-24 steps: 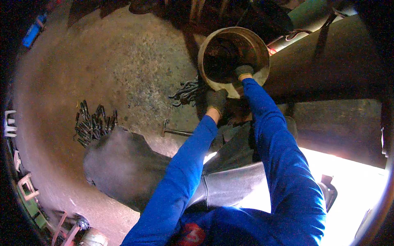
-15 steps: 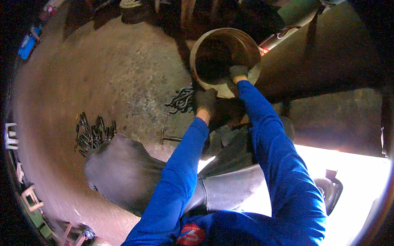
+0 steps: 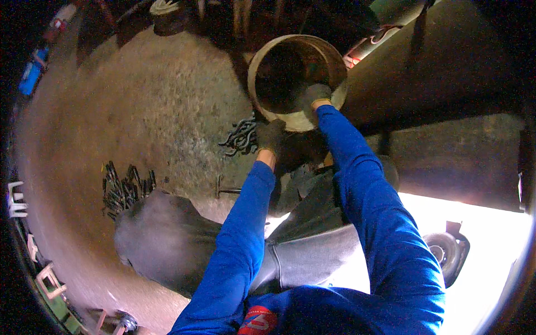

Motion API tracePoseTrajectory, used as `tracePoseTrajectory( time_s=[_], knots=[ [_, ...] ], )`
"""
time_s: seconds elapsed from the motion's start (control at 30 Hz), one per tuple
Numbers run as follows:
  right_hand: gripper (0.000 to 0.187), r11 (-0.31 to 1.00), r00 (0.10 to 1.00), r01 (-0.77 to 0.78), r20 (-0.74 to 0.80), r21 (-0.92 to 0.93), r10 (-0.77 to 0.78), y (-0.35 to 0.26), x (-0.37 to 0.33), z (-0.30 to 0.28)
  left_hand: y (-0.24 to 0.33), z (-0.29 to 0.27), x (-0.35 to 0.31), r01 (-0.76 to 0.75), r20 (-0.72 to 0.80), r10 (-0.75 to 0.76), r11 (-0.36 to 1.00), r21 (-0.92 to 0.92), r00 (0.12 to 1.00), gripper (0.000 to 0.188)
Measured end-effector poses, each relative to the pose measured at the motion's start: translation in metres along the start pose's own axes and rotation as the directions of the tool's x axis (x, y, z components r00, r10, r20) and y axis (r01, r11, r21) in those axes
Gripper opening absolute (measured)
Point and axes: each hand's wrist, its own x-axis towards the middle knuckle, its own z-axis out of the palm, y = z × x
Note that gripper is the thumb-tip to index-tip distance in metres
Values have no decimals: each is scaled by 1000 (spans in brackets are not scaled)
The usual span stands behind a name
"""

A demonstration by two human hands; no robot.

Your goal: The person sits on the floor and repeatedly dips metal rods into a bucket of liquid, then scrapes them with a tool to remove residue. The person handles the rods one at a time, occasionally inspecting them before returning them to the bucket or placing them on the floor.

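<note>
A round, open-topped metal drum [image 3: 338,66] with a pale, worn rim stands ahead of me, its inside dark. My left hand [image 3: 271,135], in a dark work glove, is closed at the drum's near-left rim. Over the near-right side reaches my right hand [image 3: 317,96], also gloved; it is inside the mouth. Its fingers are blurred and lost in shadow, so what they touch cannot be seen. Beside my left hand, a small heap of bent dark metal pieces [image 3: 240,137] lies on the floor.
A second heap of dark metal rods [image 3: 125,187] lies left of my knee. Between them rests a T-shaped metal tool [image 3: 228,191], partly behind my left arm. A large dark panel [image 3: 452,151] borders the right side. A wheel [image 3: 444,251] shows in bright light at lower right.
The whole view has shifted slightly, so drum and floor heaps appear a little further left. My right hand has turned inside the drum; my left hand stays at the rim.
</note>
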Motion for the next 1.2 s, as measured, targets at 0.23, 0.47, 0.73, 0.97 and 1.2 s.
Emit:
tracePoseTrajectory(
  time_s=[0.23,0.47,0.73,0.97,1.2],
  knots=[
    [36,991,992,111,-66,78,-106,-10,-11,-5,-20,2,12,45,-64,-37,991,126,997,35],
    [43,981,982,183,34,63,-186,2,-10,12,-35,12,13,64,-49,-55,975,214,997,42],
    [48,970,957,239,176,-32,-230,-14,-8,-10,-6,2,1,129,-80,-120,984,122,990,54],
    [47,995,997,76,40,-64,-73,48,32,65,-37,28,12,95,-15,-94,995,8,995,67],
    [40,978,979,188,103,-94,-178,-12,39,42,-82,9,63,-8,23,2,975,222,1000,66]
  ],
)
